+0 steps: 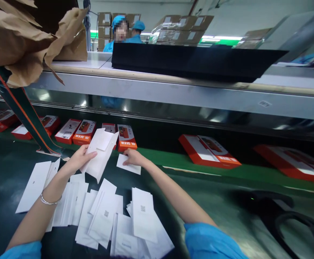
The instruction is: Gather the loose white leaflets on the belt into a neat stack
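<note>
Two hands are at work over the dark bench (0, 216): the left hand (83, 158) grips a white sleeve (98, 163) along one side, its thumb lying on top, while the right hand (133, 157) has its fingers drawn close together on a white card (129, 167). The sleeve is up in front of the row of red boxes (127, 136), a small white piece (105, 141) showing against it. I'd judge this sleeve to be partway done, since the card is apart from it; plenty of white papers (143, 216) lie heaped on the bench, outside the boxes. The left fingers under the sleeve are hidden, and I can't tell whether the card is lifted or flat. The sleeve also covers part of a box behind it. Far right, a black device (270, 203), perhaps a scanner, is blurred; the nearest papers are cut off.
</note>
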### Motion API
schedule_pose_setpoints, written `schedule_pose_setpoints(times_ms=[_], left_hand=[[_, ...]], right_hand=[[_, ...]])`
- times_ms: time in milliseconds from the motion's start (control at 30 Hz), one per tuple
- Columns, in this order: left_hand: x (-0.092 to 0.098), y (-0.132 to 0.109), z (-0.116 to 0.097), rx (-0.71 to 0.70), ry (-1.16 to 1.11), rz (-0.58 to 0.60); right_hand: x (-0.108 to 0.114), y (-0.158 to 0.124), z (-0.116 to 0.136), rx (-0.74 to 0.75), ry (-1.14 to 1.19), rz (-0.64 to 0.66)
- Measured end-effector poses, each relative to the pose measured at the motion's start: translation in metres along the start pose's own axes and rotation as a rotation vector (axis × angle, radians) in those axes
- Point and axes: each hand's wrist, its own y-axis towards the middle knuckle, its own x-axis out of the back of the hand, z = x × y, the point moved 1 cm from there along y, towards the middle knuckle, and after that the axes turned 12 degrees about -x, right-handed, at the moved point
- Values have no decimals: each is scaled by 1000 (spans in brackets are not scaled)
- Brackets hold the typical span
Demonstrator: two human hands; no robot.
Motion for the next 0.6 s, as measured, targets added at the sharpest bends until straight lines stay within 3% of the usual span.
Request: schedule_pose_setpoints(times_ms=[133, 167, 200, 267, 333, 433, 533, 600], left_hand=[[-3, 7, 14, 7, 392, -189], [-6, 8, 17, 22, 449, -210], [-10, 9, 20, 32, 465, -209], [-21, 8, 24, 20, 332, -168], [-34, 5, 25, -4, 40, -104], [-50, -1, 24, -32, -309, -69], [-58, -5, 21, -49, -372, -93], [-62, -7, 21, -57, -423, -81]], right_hand=[[42, -45, 2, -69, 138, -202], [53, -61, 6, -68, 250, -274], [63, -77, 11, -40, 519, -350], [75, -102, 26, 105, 976, -418], [75, -112, 44, 179, 1156, -397], [65, -103, 68, 107, 934, -444], [59, -90, 84, 46, 600, -504], [56, -87, 92, 52, 466, -459]])
